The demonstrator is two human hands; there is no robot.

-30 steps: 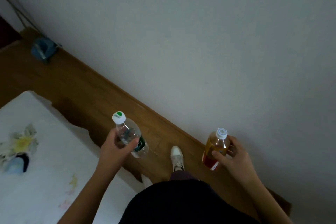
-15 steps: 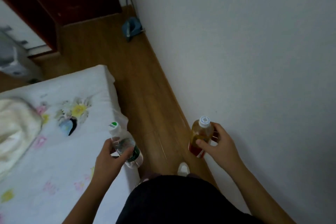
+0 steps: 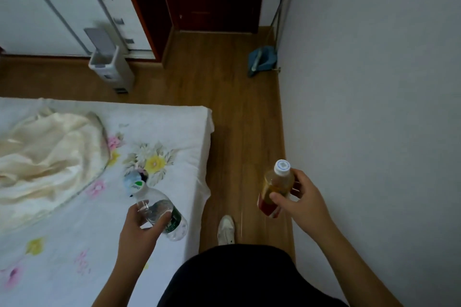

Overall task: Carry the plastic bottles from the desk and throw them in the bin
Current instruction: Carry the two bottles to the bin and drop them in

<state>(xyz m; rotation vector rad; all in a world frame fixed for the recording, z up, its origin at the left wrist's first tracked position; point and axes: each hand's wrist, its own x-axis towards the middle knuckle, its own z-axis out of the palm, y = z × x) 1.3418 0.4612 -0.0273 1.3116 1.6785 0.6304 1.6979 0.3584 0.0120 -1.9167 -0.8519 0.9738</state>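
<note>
Newly in view beyond the bed (image 3: 74, 219): a bin (image 3: 121, 70), interior unseen. Left hand (image 3: 139, 230) grips the clear bottle (image 3: 161, 208) above the bed; right hand (image 3: 303, 203) grips the amber bottle (image 3: 275, 185), label partly hidden, above the floor (image 3: 244, 119).

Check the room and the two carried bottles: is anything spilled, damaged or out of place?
Nothing stands out. The clear bottle in the left hand and the amber bottle in the right hand are capped; no spill shows. The cream blanket is merely rumpled.

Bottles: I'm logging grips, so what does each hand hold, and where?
The left hand grips the clear bottle round its middle, the right hand the amber bottle round its middle.
</note>
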